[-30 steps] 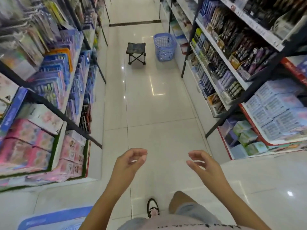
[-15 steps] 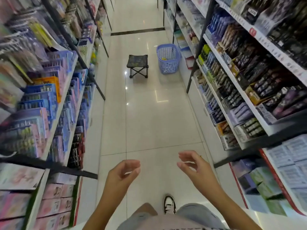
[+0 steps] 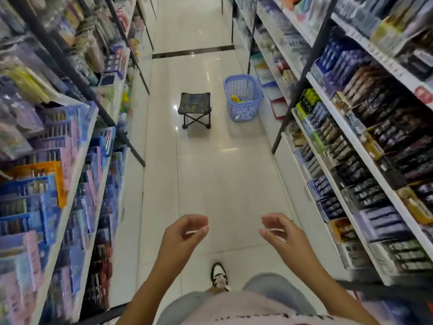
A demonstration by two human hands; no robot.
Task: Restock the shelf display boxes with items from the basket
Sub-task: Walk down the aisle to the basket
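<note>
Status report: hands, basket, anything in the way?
Left hand, right hand empty, fingers loosely curled. Blue basket on floor ahead, aisle's right side. Folding stool beside it, on its left.

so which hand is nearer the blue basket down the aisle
Right, narrowly. The right hand is on the aisle side where the blue basket stands; the left hand lines up with the folding stool beside it. Both are empty and far short.

Glossy white tile floor [image 3: 210, 179], dark strip [image 3: 192, 52] across it, small folding stool [image 3: 194, 109]
</note>
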